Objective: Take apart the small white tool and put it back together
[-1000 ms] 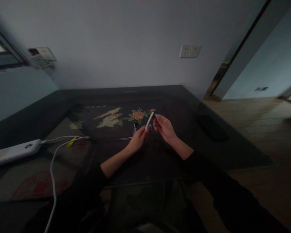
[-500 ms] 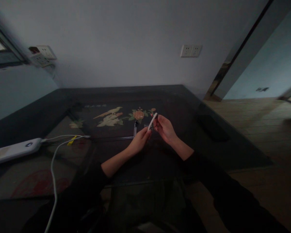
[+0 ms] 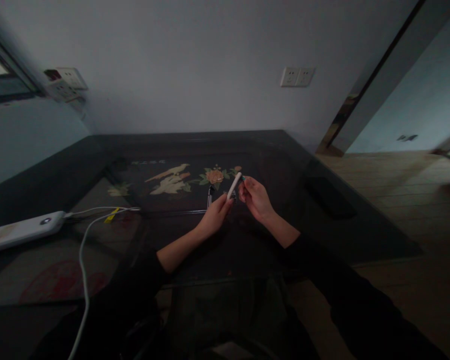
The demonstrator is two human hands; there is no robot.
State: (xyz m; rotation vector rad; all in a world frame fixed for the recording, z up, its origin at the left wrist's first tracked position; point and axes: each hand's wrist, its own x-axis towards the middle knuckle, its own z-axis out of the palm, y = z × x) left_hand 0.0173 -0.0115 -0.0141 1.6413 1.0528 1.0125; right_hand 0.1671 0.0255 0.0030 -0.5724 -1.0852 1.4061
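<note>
My left hand is closed around the lower end of a slim white stick-like thing, which tilts up and to the right above the dark table. My right hand has its fingers pinched just right of the stick's upper end. A small greenish piece shows at those fingertips; its kind is too small to make out. Behind my left hand, a slender silvery thing with a dark top is partly covered by the hand. Something small and shiny shows beside my left fingertips, mostly hidden.
The dark glossy table bears a bird-and-flower picture. At left lies a white power bank with a white cable running toward me. A flat dark object rests at right. Beyond stands a wall with sockets.
The white stick's upper end swung right across my right fingertips, then came back slightly left. The greenish piece shows right of the stick again. Both hands stay nearly in place.
</note>
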